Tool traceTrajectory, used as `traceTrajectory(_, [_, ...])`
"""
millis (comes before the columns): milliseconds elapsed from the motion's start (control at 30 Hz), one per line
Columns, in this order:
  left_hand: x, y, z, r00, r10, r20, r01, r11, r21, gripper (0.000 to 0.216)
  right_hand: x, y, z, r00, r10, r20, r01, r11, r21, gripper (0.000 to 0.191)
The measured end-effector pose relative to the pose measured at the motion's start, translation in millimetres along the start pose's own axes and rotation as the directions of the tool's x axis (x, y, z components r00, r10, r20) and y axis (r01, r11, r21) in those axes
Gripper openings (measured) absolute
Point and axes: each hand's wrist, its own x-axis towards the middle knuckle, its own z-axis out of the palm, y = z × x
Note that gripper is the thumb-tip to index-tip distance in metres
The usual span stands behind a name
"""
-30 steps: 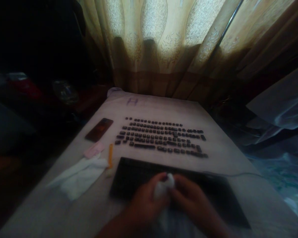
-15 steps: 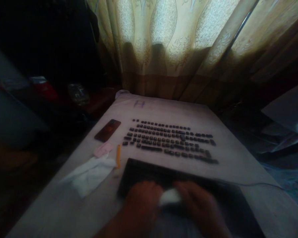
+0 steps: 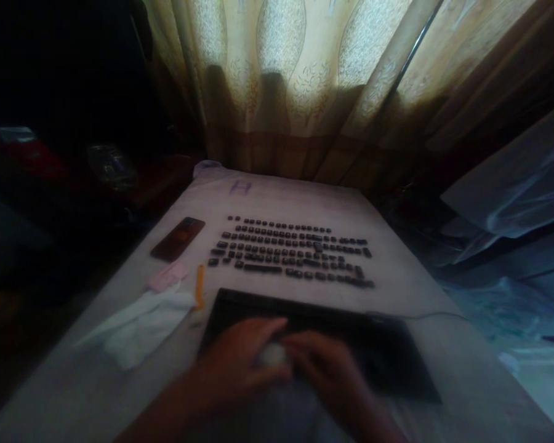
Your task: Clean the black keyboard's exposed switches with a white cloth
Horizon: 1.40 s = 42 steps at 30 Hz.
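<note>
My left hand (image 3: 247, 351) is curled around a small white wad (image 3: 272, 354), perhaps cloth or tissue; its exact kind is blurred. The fingers of my right hand (image 3: 325, 360) press together against the wad's right side. Both hands are above the near left part of a black keyboard base (image 3: 378, 354), which lies slanted on the table. Beyond it, removed black keycaps (image 3: 263, 269) are laid out in rows in keyboard order.
A white cloth (image 3: 141, 326), a pink piece (image 3: 168, 275) and an orange strip (image 3: 200, 286) lie left of the keyboard base. A phone (image 3: 179, 239) lies farther back. A thin cable (image 3: 427, 316) runs right across the pale tablecloth (image 3: 295, 194). Patterned curtains (image 3: 305, 92) hang behind.
The view has swung right, so things appear farther left. My hands have drawn together around the white wad, which is now more covered by the fingers.
</note>
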Motion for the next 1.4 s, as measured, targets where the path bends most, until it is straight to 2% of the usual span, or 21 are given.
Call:
traceTrajectory(100, [14, 0, 16, 0.996, 0.065, 0.059, -0.042, 0.946, -0.322, 0.048, 2, -5, -2, 0.999, 0.05, -0.009, -0.049, 0.998, 0.031, 0.022])
traceTrajectory(200, [19, 2, 27, 0.993, 0.081, 0.09, -0.032, 0.895, -0.446, 0.042, 2, -5, -3, 0.983, 0.173, -0.054, -0.172, 0.985, 0.025, 0.015])
traceTrajectory(300, [15, 4, 29, 0.996, 0.045, 0.072, -0.014, 0.925, -0.381, 0.041, -1, -2, -5, 0.973, 0.216, -0.081, -0.211, 0.975, 0.071, 0.005])
traceTrajectory(467, [8, 5, 30, 0.999, 0.004, 0.042, 0.003, 0.985, -0.172, 0.031, -1, 0, -11, 0.963, 0.241, -0.123, -0.225, 0.966, 0.13, 0.015])
traceTrajectory(567, [8, 5, 35, 1.0, -0.002, -0.023, 0.001, 0.999, -0.053, 0.027, 1, 1, -15, 0.96, 0.251, -0.125, -0.236, 0.964, 0.122, 0.015])
traceTrajectory(633, [10, 4, 39, 0.998, -0.028, -0.058, 0.024, 0.997, -0.073, 0.03, 2, 2, -18, 0.949, 0.278, -0.146, -0.258, 0.955, 0.144, 0.017])
traceTrajectory(700, [13, 1, 45, 0.995, -0.077, -0.061, 0.064, 0.978, -0.2, 0.032, 1, 5, -20, 0.937, 0.311, -0.161, -0.279, 0.94, 0.194, 0.022])
traceTrajectory(767, [15, -1, 51, 0.988, -0.149, -0.035, 0.123, 0.909, -0.397, 0.037, 0, 9, -23, 0.934, 0.319, -0.161, -0.278, 0.931, 0.236, 0.031])
traceTrajectory(867, [17, -2, 58, 0.96, -0.278, 0.017, 0.223, 0.731, -0.645, 0.054, -2, 13, -24, 0.942, 0.299, -0.152, -0.256, 0.934, 0.25, 0.035])
traceTrajectory(933, [17, 2, 59, 0.942, -0.335, 0.014, 0.237, 0.634, -0.736, 0.056, -3, 13, -25, 0.946, 0.294, -0.138, -0.254, 0.934, 0.25, 0.035])
traceTrajectory(1100, [17, 15, 53, 0.924, -0.381, 0.023, 0.213, 0.464, -0.86, 0.05, -6, 11, -26, 0.956, 0.276, -0.104, -0.252, 0.948, 0.195, 0.028])
traceTrajectory(1267, [22, 4, 60, 0.923, -0.386, -0.016, 0.209, 0.533, -0.82, 0.056, -11, 8, -23, 0.94, 0.317, -0.124, -0.29, 0.936, 0.199, 0.022])
traceTrajectory(1400, [24, -4, 69, 0.953, -0.3, -0.035, 0.166, 0.618, -0.769, 0.057, -11, 10, -15, 0.939, 0.323, -0.118, -0.286, 0.925, 0.249, 0.025])
